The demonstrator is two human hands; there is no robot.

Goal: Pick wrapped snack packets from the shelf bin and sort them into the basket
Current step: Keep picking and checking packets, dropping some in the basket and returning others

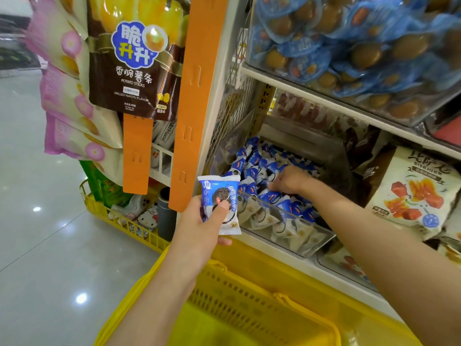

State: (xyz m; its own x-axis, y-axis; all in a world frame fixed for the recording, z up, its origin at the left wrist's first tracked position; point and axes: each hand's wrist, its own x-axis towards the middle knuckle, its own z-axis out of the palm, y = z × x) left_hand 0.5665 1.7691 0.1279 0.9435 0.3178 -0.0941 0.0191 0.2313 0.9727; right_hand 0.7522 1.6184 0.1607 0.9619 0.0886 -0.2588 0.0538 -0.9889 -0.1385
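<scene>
View from a head camera, looking down at a shop shelf. Just below centre, toward 7 o'clock, the left hand [199, 226] holds one snack packet [220, 203] upright. The wrapper is blue and white with a dark round biscuit printed on it. The thumb lies across the packet's front and the fingers curl behind it, so this grip is closed on the packet.

Just right of centre, toward 3 o'clock, the right hand [287, 181] reaches into the clear shelf bin [299, 233]. Its fingertips are buried among a heap of matching packets [254, 166], so I cannot tell whether that grip has hold of one. The held packet sits just beside the bin's front left corner, outside it.

At 6 o'clock, below both forearms, is the yellow basket [237, 295], with slotted walls. The packet is above its far rim and not inside it.

At 11 o'clock hangs a brown potato sticks bag [132, 58], beside an orange strip [199, 96]. At 1 o'clock another clear bin holds blue egg packs [361, 46]. At 3 o'clock, near the right edge, lies a pale bag showing red cubes [411, 191]. At 8 o'clock a yellow crate [119, 218] stands on the shiny grey floor [37, 245].
</scene>
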